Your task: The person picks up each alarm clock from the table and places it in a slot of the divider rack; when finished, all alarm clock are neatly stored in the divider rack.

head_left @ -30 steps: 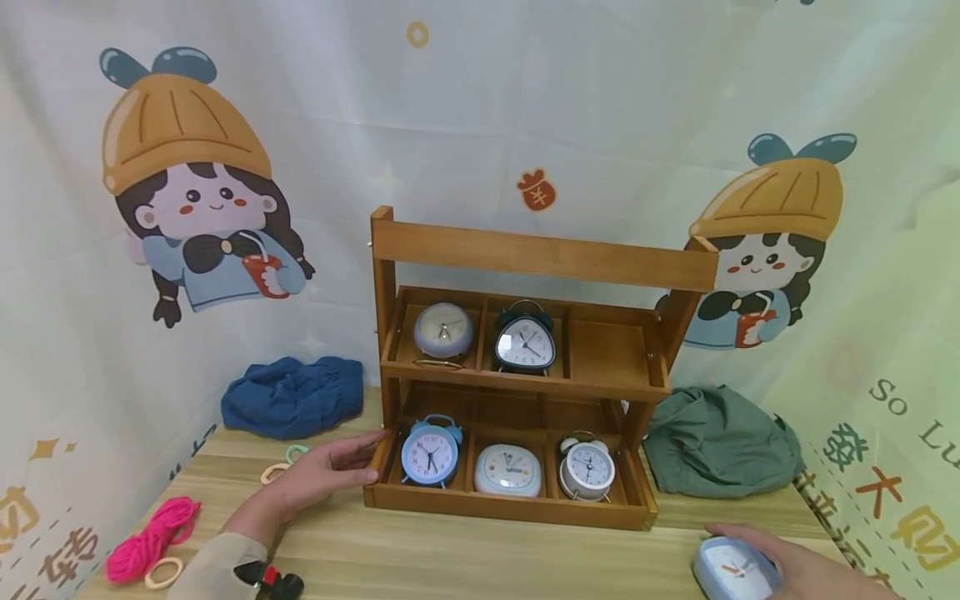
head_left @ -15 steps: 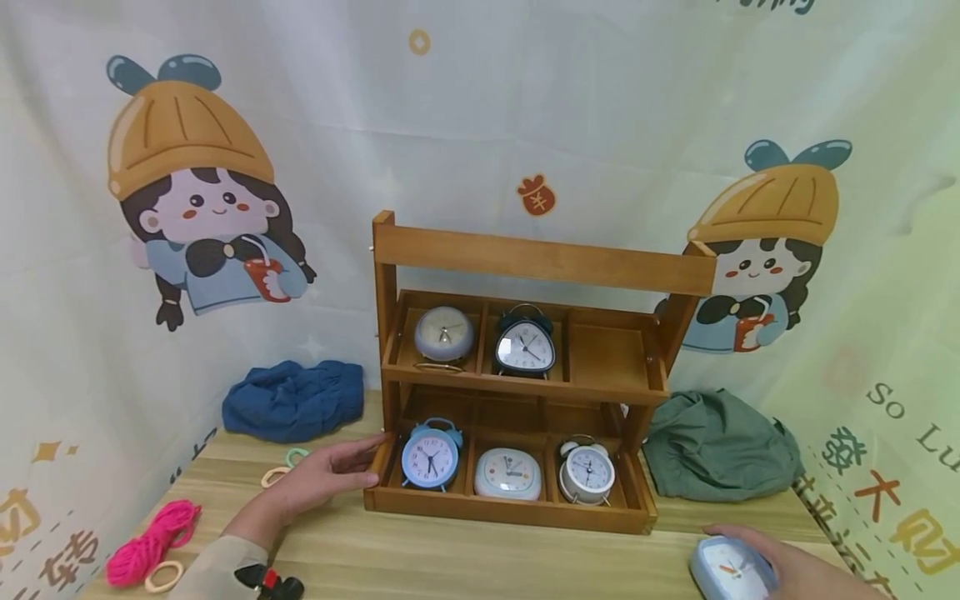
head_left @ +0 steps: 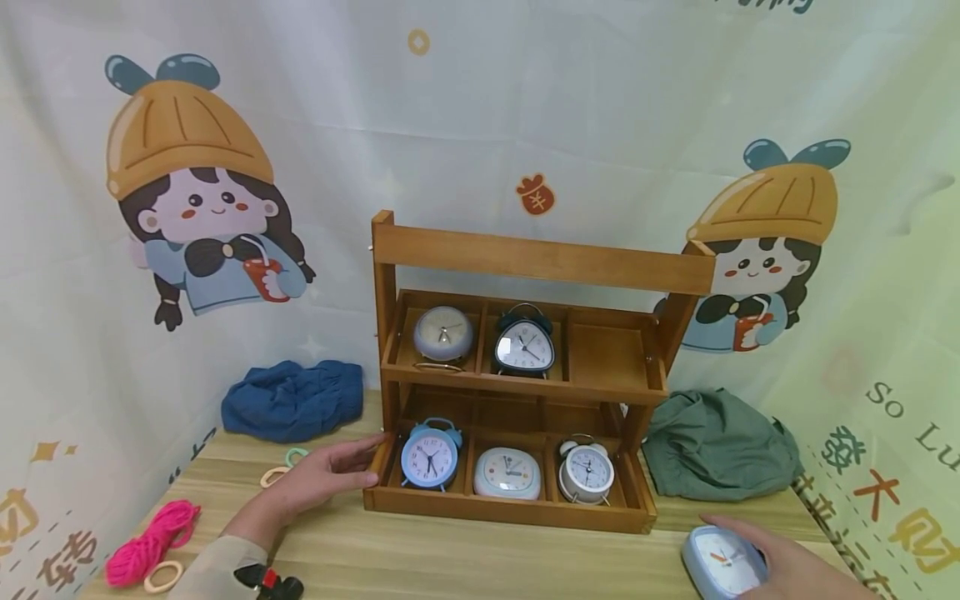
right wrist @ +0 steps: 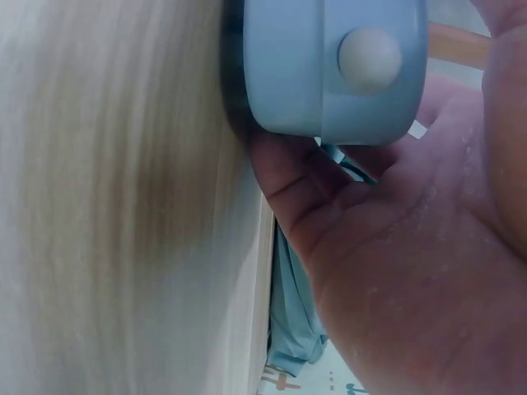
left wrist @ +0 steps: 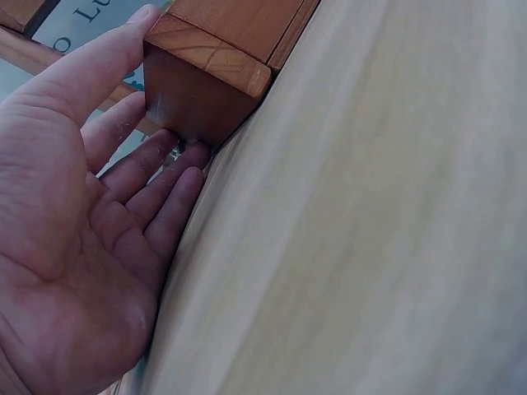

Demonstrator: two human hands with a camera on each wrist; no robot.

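Observation:
At the lower right of the head view, my right hand (head_left: 791, 567) grips a light blue rounded-square alarm clock (head_left: 722, 560) with a white face and an orange hand. The right wrist view shows the side of this alarm clock (right wrist: 284, 66) with a round pale knob, fingers curled under its edge, close over the table. My left hand (head_left: 318, 477) rests its thumb and fingertips against the left end of a two-tier wooden shelf (head_left: 517, 518). From the left wrist, the thumb (left wrist: 136, 25) lies at the shelf's corner and the other fingers stretch along its end.
Several alarm clocks stand in the shelf's compartments, among them a blue twin-bell clock (head_left: 429, 457) and a dark triangular one (head_left: 525, 346). The upper right compartment (head_left: 606, 350) is bare. Blue cloth (head_left: 292, 400), green cloth (head_left: 723, 446) and pink yarn (head_left: 150, 546) lie around.
My right hand has shifted slightly left and up with the light blue alarm clock. The left hand stays at the shelf's end; the head view has tilted up a little.

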